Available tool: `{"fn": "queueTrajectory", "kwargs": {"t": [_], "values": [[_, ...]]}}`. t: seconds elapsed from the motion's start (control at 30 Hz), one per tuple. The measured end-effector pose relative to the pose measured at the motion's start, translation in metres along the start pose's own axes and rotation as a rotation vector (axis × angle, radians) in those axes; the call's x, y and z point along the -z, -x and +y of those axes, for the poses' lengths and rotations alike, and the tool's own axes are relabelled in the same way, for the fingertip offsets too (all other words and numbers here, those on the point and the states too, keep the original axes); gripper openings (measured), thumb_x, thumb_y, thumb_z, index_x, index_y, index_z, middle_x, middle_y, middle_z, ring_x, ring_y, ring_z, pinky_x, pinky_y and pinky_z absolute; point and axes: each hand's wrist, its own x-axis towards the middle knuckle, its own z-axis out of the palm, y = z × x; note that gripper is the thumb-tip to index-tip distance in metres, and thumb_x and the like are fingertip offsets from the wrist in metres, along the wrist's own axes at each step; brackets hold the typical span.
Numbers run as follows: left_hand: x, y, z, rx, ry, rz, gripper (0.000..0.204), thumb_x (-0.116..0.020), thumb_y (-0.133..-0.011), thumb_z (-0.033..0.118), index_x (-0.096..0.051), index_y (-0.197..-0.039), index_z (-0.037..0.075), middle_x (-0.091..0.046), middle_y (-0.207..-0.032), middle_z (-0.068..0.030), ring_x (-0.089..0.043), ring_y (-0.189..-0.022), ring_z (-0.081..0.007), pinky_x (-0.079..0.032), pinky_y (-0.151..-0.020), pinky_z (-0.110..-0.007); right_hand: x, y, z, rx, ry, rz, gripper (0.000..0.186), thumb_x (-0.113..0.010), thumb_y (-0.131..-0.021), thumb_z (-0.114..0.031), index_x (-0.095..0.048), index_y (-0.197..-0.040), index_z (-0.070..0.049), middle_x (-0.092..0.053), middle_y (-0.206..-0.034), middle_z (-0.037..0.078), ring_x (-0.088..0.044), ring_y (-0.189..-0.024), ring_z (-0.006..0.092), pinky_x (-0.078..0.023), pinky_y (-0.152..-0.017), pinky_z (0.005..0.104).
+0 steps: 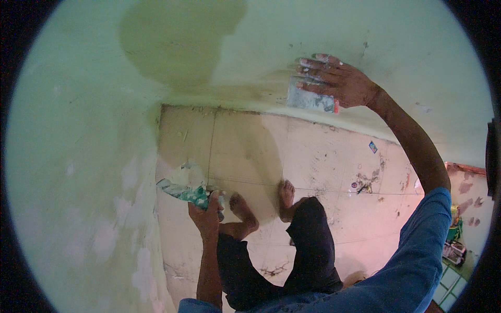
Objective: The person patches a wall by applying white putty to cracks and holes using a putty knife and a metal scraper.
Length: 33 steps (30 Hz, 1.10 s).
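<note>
My right hand (342,83) is up against the pale green wall (412,62), its putty-stained fingers wrapped over a flat metal scraper blade (313,99) with a red edge strip, which lies on the wall just above the floor line. Lower left, my left hand (206,211) grips a wide scraper (188,190) smeared with white putty and green, held out over the floor beside the left wall (88,203), which has whitish patches. The handle in my left hand is mostly hidden by the fingers.
My bare feet (287,193) stand on a stained tiled floor (250,135). A small coloured scrap (373,147) and dark debris lie near the wall. At the far right are a stained wall (467,188), a green container (453,229) with other items, and a dark edge. A shadow falls on the upper wall.
</note>
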Motion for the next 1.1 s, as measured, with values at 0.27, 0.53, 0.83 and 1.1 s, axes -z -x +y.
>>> {"fn": "queueTrajectory", "kwargs": {"t": [0.27,0.53,0.83,1.1], "values": [[0.038,0.058,0.015,0.040,0.001,-0.112,0.023,-0.065,-0.080,0.003,-0.051,-0.099,0.002,-0.064,-0.075,-0.0087,-0.051,-0.049,-0.0089,-0.040,-0.041,-0.023,-0.033,0.002,-0.156,-0.287,-0.235,0.373,0.060,-0.053,-0.086,-0.033,-0.039,-0.142,-0.017,-0.043,-0.140,0.013,-0.039,-0.131,0.0324,-0.030,-0.110,0.0477],[0.098,0.206,0.026,0.021,-0.057,-0.300,0.024,-0.066,-0.082,0.008,-0.051,-0.100,0.005,-0.063,-0.072,-0.0091,-0.052,-0.046,-0.0101,-0.038,-0.036,-0.023,0.046,0.054,-0.314,-0.658,-0.576,0.917,0.054,-0.056,-0.085,-0.010,-0.046,-0.138,-0.014,-0.049,-0.127,0.021,-0.050,-0.111,0.0383,-0.043,-0.093,0.0439],[0.045,0.142,0.032,-0.159,-0.208,-0.146,0.024,-0.066,-0.083,0.008,-0.048,-0.099,0.007,-0.060,-0.071,-0.0081,-0.051,-0.043,-0.0113,-0.035,-0.034,-0.023,-0.004,0.181,-0.193,-1.318,0.181,1.345,0.039,-0.049,-0.094,-0.007,-0.052,-0.133,-0.008,-0.056,-0.127,0.016,-0.046,-0.117,0.0337,-0.035,-0.100,0.0433],[0.026,0.117,0.030,-0.153,-0.217,-0.023,0.021,-0.066,-0.086,0.015,-0.050,-0.097,0.006,-0.060,-0.070,-0.0087,-0.045,-0.038,-0.0098,-0.033,-0.032,-0.022,-0.042,0.248,-0.071,-1.355,0.525,1.238,0.075,-0.056,-0.075,0.011,-0.046,-0.140,-0.024,-0.053,-0.119,0.015,-0.046,-0.109,0.0316,-0.034,-0.098,0.0440]]}}
